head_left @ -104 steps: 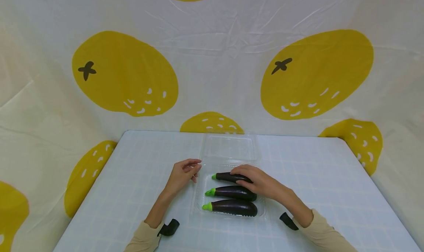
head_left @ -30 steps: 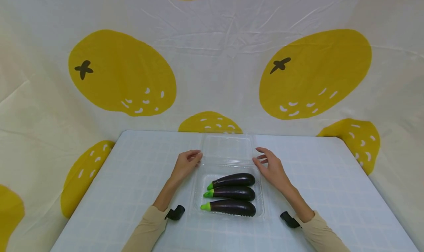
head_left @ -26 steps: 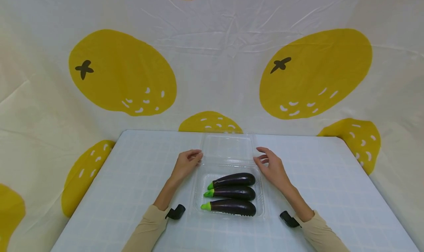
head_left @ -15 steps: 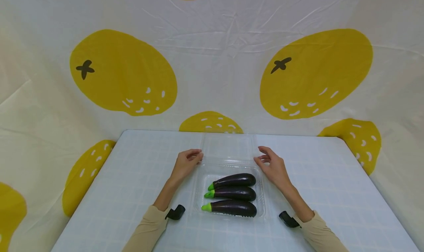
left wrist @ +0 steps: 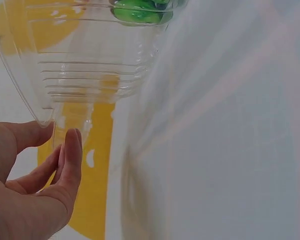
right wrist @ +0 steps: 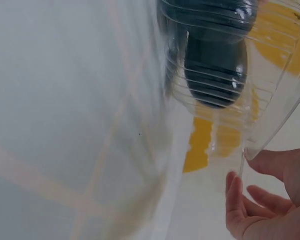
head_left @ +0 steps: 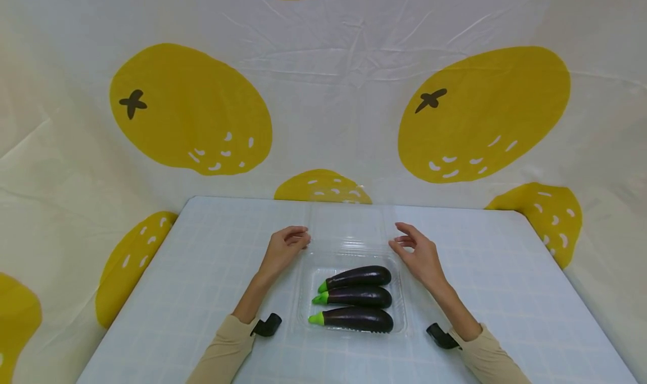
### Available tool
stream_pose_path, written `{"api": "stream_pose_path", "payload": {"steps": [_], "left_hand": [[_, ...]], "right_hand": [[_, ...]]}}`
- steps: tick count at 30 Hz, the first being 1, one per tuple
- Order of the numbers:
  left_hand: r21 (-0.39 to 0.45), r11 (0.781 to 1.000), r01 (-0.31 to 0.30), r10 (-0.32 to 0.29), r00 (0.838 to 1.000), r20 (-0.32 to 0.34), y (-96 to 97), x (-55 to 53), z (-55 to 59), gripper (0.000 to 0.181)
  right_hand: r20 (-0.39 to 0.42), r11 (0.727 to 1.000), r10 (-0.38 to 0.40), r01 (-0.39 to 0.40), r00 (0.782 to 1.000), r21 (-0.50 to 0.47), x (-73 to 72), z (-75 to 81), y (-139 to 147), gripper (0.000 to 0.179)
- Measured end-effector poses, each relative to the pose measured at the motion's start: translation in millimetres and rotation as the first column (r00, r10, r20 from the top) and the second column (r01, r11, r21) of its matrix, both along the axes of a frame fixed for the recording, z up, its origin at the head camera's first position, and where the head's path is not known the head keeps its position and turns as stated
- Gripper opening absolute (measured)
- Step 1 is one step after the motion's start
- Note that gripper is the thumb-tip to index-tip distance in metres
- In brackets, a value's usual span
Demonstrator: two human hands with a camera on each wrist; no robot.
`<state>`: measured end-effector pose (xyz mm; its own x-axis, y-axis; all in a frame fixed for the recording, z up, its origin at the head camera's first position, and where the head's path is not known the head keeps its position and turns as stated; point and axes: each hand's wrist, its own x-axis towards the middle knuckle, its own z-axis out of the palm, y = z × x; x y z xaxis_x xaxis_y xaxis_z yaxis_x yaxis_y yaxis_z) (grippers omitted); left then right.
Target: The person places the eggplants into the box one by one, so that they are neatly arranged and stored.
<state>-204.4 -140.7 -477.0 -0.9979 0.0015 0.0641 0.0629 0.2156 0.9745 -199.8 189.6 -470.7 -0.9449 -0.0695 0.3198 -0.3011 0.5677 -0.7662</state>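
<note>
A clear plastic clamshell container (head_left: 402, 305) lies on the table with its lid (head_left: 349, 224) folded back toward the far edge. Three eggplants with green stem ends are laid side by side in its base: the far one (head_left: 363, 275), the middle one (head_left: 361, 297) and the near one (head_left: 360, 319). At the lid's left edge, near the hinge, my left hand (head_left: 280, 252) pinches the clear plastic between thumb and fingers (left wrist: 72, 150). My right hand (head_left: 420, 256) pinches the opposite edge of the lid, its thumb (right wrist: 270, 162) against the plastic.
A pale checked cloth covers the table (head_left: 212, 305). Behind it hangs a white curtain (head_left: 333, 92) printed with yellow fruit. Black wrist mounts (head_left: 268, 325) sit at both sleeve cuffs.
Earlier my right hand lay on the far eggplant, which now rests slanted against the middle one. That hand has moved to the lid's right edge; my left has slid farther back. The lid tilts up slightly.
</note>
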Motion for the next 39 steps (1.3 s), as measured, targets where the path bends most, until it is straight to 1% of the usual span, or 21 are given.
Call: {"api": "stream_pose_path", "payload": {"steps": [1,6,10,16,19,22,27,32,36,39], "left_hand": [[-0.001,1.000,-0.002,0.002,1.000,-0.003,-1.1,-2.3,-4.6,0.035],[-0.018,1.000,-0.016,0.015,1.000,-0.014,-1.9,-0.9,-2.7,0.032],[-0.016,1.000,-0.020,0.019,0.999,-0.032,-1.7,-0.8,-1.4,0.031],[0.052,0.999,0.015,-0.010,0.995,-0.096,-1.3,0.2,0.6,0.031],[0.085,0.996,0.040,-0.029,0.992,-0.123,-1.3,0.4,1.2,0.032],[0.104,0.993,0.053,-0.039,0.990,-0.133,-1.2,0.9,1.0,0.034],[0.108,0.993,0.054,-0.038,0.989,-0.145,-0.7,1.2,1.0,0.034],[0.110,0.992,0.066,-0.046,0.983,-0.175,-1.1,2.7,2.4,0.032],[0.091,0.995,0.045,-0.027,0.981,-0.192,-1.0,5.0,3.9,0.030],[0.054,0.998,0.021,-0.010,0.979,-0.203,0.1,9.8,10.7,0.029]], "right_hand": [[0.000,1.000,0.000,0.000,1.000,-0.003,0.2,0.2,0.3,0.050],[0.002,1.000,-0.007,0.007,1.000,-0.010,0.4,0.4,2.0,0.056],[-0.023,1.000,0.007,-0.008,1.000,-0.010,1.0,-0.1,3.8,0.056],[-0.098,0.999,0.029,-0.031,0.995,-0.016,2.0,1.5,6.2,0.058],[-0.116,0.999,0.035,-0.038,0.993,-0.019,2.2,3.0,7.2,0.060],[-0.130,0.999,0.038,-0.042,0.991,-0.026,2.9,4.2,8.0,0.061],[-0.168,0.998,0.039,-0.046,0.985,-0.033,3.5,4.5,9.2,0.058],[-0.207,0.999,0.037,-0.042,0.978,-0.021,2.0,3.6,9.9,0.052],[-0.224,0.999,0.047,-0.051,0.973,-0.012,0.9,3.7,11.1,0.045],[-0.236,0.998,0.056,-0.058,0.970,-0.003,1.1,4.2,12.2,0.039]]}}
